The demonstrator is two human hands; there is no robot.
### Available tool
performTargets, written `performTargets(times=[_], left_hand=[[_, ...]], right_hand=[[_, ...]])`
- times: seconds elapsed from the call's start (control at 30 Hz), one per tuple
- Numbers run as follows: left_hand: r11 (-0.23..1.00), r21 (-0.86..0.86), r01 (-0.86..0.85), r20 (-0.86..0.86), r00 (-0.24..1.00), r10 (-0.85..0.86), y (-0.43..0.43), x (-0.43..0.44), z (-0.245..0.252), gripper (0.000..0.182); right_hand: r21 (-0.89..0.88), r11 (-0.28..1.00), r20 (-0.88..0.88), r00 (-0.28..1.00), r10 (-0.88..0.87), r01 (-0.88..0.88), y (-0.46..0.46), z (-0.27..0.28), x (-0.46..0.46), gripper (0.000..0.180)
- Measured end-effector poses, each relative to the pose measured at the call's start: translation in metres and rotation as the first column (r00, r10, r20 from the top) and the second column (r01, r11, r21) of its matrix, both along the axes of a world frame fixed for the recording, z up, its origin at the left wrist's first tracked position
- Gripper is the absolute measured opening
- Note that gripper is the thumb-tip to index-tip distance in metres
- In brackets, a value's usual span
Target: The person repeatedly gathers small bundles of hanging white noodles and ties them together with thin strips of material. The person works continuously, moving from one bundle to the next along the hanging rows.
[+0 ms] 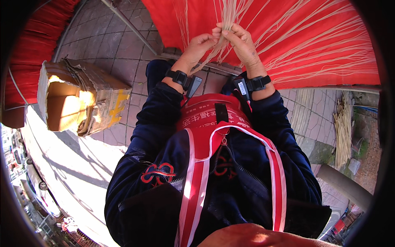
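A bundle of thin pale strands (229, 15) hangs together over a red cloth (200, 15). My right hand (242, 38) grips the bundle, its thumb in front and fingers wrapped behind. On the bundle's left side, the fingertips of my left hand (200, 44) are drawn close together beside the strands. Whether they pinch any strand is too small to tell. Loose strand ends trail down below both hands. More pale strands (321, 46) fan out across the cloth to the right.
An open, worn cardboard box (112, 105) stands on the paving at left. A metal bar (129, 27) runs beside the cloth. At right lie a bundle of thin sticks (343, 132) and a grey post (344, 185). A red apron (200, 111) covers my lap.
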State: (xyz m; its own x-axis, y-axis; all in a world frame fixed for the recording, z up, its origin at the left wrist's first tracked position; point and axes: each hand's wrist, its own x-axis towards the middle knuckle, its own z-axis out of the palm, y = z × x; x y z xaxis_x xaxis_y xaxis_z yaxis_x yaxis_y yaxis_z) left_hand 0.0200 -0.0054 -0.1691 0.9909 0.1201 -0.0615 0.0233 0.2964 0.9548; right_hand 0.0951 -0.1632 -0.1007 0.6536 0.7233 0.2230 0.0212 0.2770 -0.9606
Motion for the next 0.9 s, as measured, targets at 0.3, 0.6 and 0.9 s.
performTargets(times=[0.3,0.6,0.9], left_hand=[[0.780,-0.616,-0.111,0.155,0.954,0.257,0.042,-0.020,-0.006,0.010],[0.780,-0.495,-0.383,0.186,0.830,0.526,0.111,-0.049,0.013,0.010],[0.836,-0.279,-0.473,0.165,0.834,0.527,0.091,-0.048,0.010,0.011]], right_hand=[[0.067,0.979,-0.104,0.977,-0.187,0.194,-0.002,-0.007,0.008,0.022],[0.146,0.918,-0.091,0.929,-0.358,0.368,-0.018,-0.008,0.024,0.021],[0.152,0.902,-0.100,0.915,-0.392,0.403,-0.008,-0.009,0.014,0.015]])
